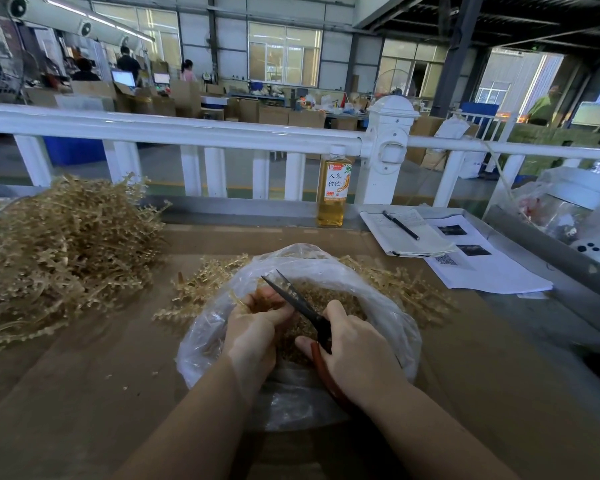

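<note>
Head view: my right hand [357, 355] grips the scissors [305, 308], parted blades angled toward the desk's [84, 393] far-left corner, just right of the sprig [237, 299] my left hand [257, 327] pinches over the bag [205, 327].

A brown table [84, 393] fills the lower frame. A large heap of tan sprigs [59, 251] is piled at the left. A clear plastic bag [392, 327] is set at centre, with loose sprigs [201, 289] just beside it. A bottle of amber drink [332, 192] is stood at upper centre. A notebook [388, 240] and printed sheets [482, 271] are laid at the right.
</note>
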Tool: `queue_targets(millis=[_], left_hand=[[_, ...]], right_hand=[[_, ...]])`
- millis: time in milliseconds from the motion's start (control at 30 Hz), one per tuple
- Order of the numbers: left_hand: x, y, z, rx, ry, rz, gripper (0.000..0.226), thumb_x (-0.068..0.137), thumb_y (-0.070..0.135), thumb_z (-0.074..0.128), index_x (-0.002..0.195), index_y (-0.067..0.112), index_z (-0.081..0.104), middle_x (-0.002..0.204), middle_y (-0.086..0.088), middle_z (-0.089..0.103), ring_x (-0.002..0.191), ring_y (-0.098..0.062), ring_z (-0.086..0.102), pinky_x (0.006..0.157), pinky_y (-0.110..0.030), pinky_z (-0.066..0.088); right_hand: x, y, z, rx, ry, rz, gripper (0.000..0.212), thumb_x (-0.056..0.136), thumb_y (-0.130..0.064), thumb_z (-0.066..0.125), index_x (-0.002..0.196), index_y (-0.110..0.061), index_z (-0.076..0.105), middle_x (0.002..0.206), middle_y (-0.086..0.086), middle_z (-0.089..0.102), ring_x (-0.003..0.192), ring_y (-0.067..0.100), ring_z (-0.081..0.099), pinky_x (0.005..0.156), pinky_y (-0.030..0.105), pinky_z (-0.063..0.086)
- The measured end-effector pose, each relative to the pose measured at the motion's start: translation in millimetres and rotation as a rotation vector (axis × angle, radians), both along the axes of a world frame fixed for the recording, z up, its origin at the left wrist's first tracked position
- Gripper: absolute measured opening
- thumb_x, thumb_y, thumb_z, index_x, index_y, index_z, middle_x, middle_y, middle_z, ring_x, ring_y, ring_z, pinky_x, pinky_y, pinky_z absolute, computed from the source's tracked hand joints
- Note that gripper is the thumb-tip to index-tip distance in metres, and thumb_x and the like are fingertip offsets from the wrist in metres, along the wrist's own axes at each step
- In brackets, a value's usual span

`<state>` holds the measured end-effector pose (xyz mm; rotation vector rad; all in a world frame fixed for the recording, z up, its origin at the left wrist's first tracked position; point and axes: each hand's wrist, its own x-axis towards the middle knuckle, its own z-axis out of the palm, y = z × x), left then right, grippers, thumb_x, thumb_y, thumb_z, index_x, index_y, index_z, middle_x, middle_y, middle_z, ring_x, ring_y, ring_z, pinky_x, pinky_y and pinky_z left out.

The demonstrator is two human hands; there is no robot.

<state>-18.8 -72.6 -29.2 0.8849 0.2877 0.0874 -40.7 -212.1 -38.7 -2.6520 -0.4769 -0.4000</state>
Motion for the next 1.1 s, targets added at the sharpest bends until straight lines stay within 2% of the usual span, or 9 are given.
queue_targets(millis=[133,300,533,867,1033,1100], left_hand=[[-0.2,0.9,0.6,0.005,-0.01,-0.018,0.028,0.08,-0.021,0.054,0.087,0.006,0.053,0.081,-0.01,0.06,0.078,-0.022,0.063,0.057,-0.024,0.055],[2.1,2.3,-1.1,-0.04,-0.02,-0.043,0.028,0.08,-0.022,0.053,0.082,0.006,0.051,0.079,-0.009,0.061,0.077,-0.021,0.065,0.054,-0.022,0.056],[5.7,4.2,-5.4,-0.037,-0.011,-0.064,0.027,0.08,-0.021,0.054,0.088,0.005,0.052,0.083,-0.01,0.06,0.081,-0.022,0.063,0.06,-0.025,0.056],[3.8,6.9,-5.6,-0.007,-0.002,-0.087,0.029,0.076,-0.021,0.057,0.079,0.008,0.054,0.075,-0.007,0.065,0.08,-0.023,0.067,0.066,-0.029,0.053],[4.1,7.2,-4.8,-0.028,0.004,-0.112,0.026,0.079,-0.019,0.053,0.079,0.007,0.054,0.08,-0.011,0.066,0.081,-0.025,0.067,0.068,-0.031,0.054],[4.8,9.4,-3.6,-0.086,0.025,-0.13,0.02,0.083,-0.014,0.049,0.085,0.005,0.055,0.083,-0.013,0.067,0.077,-0.025,0.068,0.067,-0.031,0.054]], right_hand=[[0.8,1.3,0.0,-0.026,0.002,0.004,0.037,0.09,-0.062,0.044,0.095,-0.03,0.026,0.088,-0.003,0.058,0.082,0.015,0.057,0.068,0.024,0.042],[0.7,1.1,2.8,-0.04,0.004,0.019,0.037,0.092,-0.06,0.041,0.097,-0.028,0.025,0.086,-0.003,0.057,0.079,0.016,0.057,0.065,0.023,0.036],[-0.1,2.7,2.9,-0.052,-0.044,0.002,0.038,0.092,-0.06,0.042,0.105,-0.025,0.034,0.09,-0.004,0.057,0.084,0.014,0.057,0.066,0.021,0.036],[2.5,4.2,4.2,-0.056,-0.017,0.011,0.038,0.094,-0.059,0.04,0.106,-0.023,0.033,0.092,0.001,0.06,0.084,0.017,0.06,0.072,0.027,0.049],[2.6,3.5,3.3,-0.052,-0.016,0.005,0.039,0.093,-0.059,0.041,0.106,-0.023,0.033,0.09,0.0,0.061,0.083,0.017,0.061,0.071,0.028,0.049],[2.1,3.5,2.0,-0.043,-0.017,0.01,0.038,0.092,-0.06,0.042,0.103,-0.025,0.032,0.088,-0.002,0.059,0.082,0.016,0.06,0.069,0.026,0.047]])
